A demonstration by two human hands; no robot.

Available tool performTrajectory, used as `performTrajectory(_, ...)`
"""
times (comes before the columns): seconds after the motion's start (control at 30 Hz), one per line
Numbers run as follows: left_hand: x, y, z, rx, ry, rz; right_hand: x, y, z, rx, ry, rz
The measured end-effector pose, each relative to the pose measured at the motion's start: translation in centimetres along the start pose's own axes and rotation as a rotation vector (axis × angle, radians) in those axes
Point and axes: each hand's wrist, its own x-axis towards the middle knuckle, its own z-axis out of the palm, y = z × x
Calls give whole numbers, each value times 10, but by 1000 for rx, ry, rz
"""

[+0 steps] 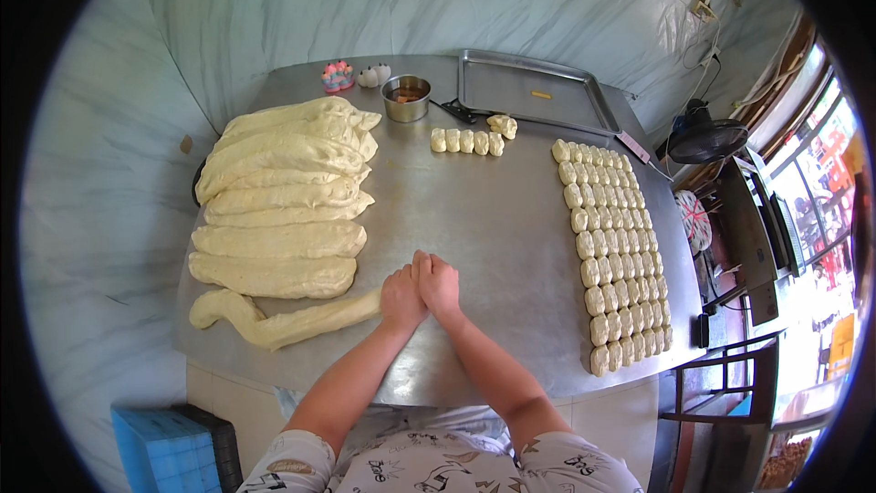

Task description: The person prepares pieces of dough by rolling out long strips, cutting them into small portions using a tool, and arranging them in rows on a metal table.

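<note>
My left hand (402,296) is closed around the right end of a long rope of pale dough (315,325), which bends at its left end. My right hand (439,282) presses against the left hand, its fingers curled; whether it also holds dough is hidden. Behind the rope, thick strips of dough (280,239) lie side by side on the steel table (472,233). To the right stand rows of small dough pieces (619,267). A short row of several pieces (467,142) lies towards the back, with a rough lump of dough (503,126) just behind its right end.
At the back are a metal bowl (406,99) with brownish contents, a black-handled tool (457,110), a steel tray (540,92) and two small ornaments (337,76). A black fan (708,142) is beyond the right edge. Blue crates (164,448) stand on the floor at lower left.
</note>
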Motion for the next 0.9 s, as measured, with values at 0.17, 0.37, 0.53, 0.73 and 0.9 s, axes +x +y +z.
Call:
performTrajectory(0.17, 2, -8, 15, 15, 18, 8, 10, -10, -2, -111, -29, 22)
performTrajectory(0.37, 15, 3, 8, 4, -198, -47, 21, -2, -10, -218, -27, 95)
performTrajectory(0.53, 24, -2, 19, 13, -346, -73, 27, 7, -27, -232, -239, -81)
performTrajectory(0.73, 37, -11, 11, -94, -410, -261, 32, -44, -111, 151, -516, -308)
performTrajectory(0.9, 17, -7, -39, -37, -223, -124, 225, 54, -162, 116, 77, -204)
